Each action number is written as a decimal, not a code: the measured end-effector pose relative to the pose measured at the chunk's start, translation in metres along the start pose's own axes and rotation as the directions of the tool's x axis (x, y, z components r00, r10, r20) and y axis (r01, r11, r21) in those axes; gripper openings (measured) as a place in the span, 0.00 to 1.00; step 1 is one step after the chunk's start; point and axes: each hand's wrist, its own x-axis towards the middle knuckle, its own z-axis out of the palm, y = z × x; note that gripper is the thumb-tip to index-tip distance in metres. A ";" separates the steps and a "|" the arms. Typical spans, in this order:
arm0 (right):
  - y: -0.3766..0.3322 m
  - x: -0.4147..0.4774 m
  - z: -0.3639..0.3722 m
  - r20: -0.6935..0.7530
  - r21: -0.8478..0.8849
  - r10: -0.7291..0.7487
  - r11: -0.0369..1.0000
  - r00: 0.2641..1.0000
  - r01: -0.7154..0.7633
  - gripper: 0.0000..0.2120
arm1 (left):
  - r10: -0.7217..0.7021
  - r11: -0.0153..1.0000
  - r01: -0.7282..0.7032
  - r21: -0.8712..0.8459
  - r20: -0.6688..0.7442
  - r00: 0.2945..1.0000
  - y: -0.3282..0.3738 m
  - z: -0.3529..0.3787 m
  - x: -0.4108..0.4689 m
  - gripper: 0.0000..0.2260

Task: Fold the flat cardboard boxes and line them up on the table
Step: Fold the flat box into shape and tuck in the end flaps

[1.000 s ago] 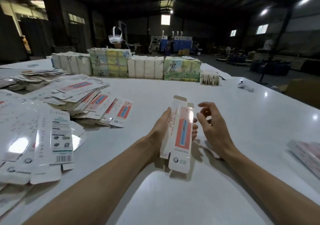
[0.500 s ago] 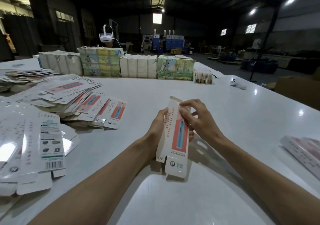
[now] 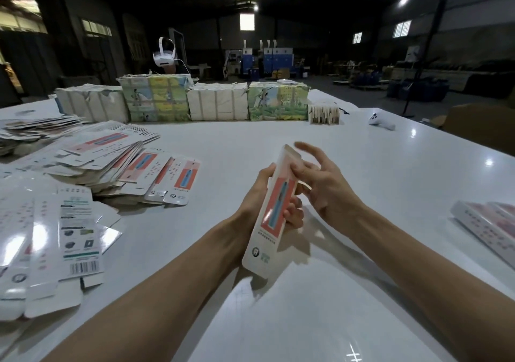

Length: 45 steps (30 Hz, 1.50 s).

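Box [image 3: 274, 208] is up off the table [image 3: 278, 320], centre front, tilted, with its top flap end pointing away from us. Left hand [image 3: 255, 194] wraps the mid-section: thumb on the left edge, fingertips curled round the right side. Right hand [image 3: 326, 183] isn't gripping. Its fingers are spread and mostly straight, and the thumb is against the upper right edge near the flap. Our read is that the sleeve is being squared and the top end closes next. For that we want a light left grip so the tube doesn't collapse, any side tabs folded in first, then the rounded flap tucked along its crease. We can't tell if the bottom end is closed. Room: open table ahead and to the right. The pile of flat blanks [image 3: 111, 161] is well off to the left. The boxes at the right edge [image 3: 487, 222] are likely the finished row, so we set down beside them, short of the table edge.
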 end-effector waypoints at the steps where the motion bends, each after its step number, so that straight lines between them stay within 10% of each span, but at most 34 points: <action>1: 0.002 -0.001 0.000 -0.004 0.006 0.005 1.000 1.000 -0.005 0.27 | -0.014 0.998 0.015 -0.064 0.017 1.000 0.000 -0.001 -0.002 0.26; 9: 0.013 -0.007 -0.001 -0.015 -0.168 -0.039 0.985 0.999 0.036 0.28 | 0.088 0.991 -0.089 -0.101 -0.016 0.996 -0.006 -0.012 -0.004 0.27; 15: 0.015 -0.008 -0.008 0.029 -0.294 -0.063 0.953 0.998 0.069 0.26 | 0.321 0.927 -0.251 0.278 -0.248 0.914 -0.009 -0.016 0.000 0.17; 22: 0.010 -0.003 -0.011 0.045 -0.370 -0.093 0.923 0.995 0.103 0.22 | 0.481 0.852 -0.418 0.314 -0.159 0.862 -0.011 -0.010 -0.003 0.17; 29: 0.003 -0.007 -0.012 0.061 -0.422 -0.135 0.894 0.989 0.148 0.22 | 0.327 0.921 -0.312 0.234 -0.030 0.944 -0.009 -0.007 -0.007 0.23; 36: -0.001 -0.011 -0.009 0.096 -0.407 -0.165 0.893 0.982 0.190 0.17 | 0.408 0.771 -0.329 0.545 -0.026 0.913 -0.009 -0.009 0.003 0.49; 45: 0.005 -0.004 -0.013 -0.004 -0.364 -0.153 0.921 0.988 0.141 0.15 | 0.428 0.706 -0.318 0.632 -0.023 0.904 -0.014 -0.007 -0.003 0.43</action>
